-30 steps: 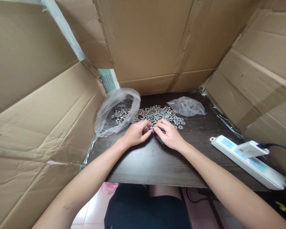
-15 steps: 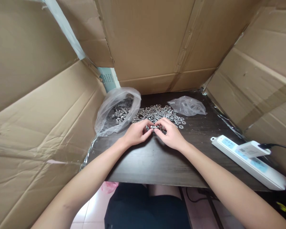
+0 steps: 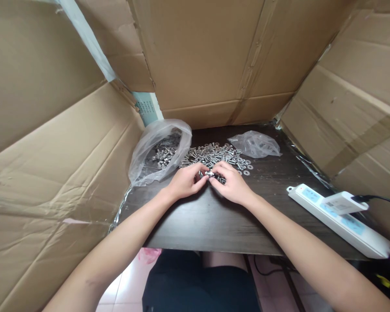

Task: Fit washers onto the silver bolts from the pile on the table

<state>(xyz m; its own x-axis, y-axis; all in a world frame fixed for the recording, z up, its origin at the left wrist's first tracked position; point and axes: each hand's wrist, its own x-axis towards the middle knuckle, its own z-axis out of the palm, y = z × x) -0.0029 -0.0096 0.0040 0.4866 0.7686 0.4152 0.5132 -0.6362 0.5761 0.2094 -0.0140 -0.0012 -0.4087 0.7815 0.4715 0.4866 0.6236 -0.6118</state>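
fastener point(image 3: 209, 173) in fingers point(image 3: 199, 186), table edge point(image 3: 195, 248) apart

Metal part point(image 3: 209, 173): clock centre; too small to identify.
Left hand point(image 3: 187, 180): at 9 o'clock, thumb and fingers gripping the part's near end.
Right hand point(image 3: 230, 184): at 3 o'clock, fingertips on the opposite end.
Pile point(image 3: 214, 154): screws and washers, 12 o'clock, just beyond the hands.
Large bag point(image 3: 139, 167): 10 o'clock, mouth wide, metal pieces inside.
Small bag point(image 3: 256, 145): 2 o'clock, crumpled.
Power strip point(image 3: 339, 223): 4 o'clock, adapter point(image 3: 342, 203) plugged in.
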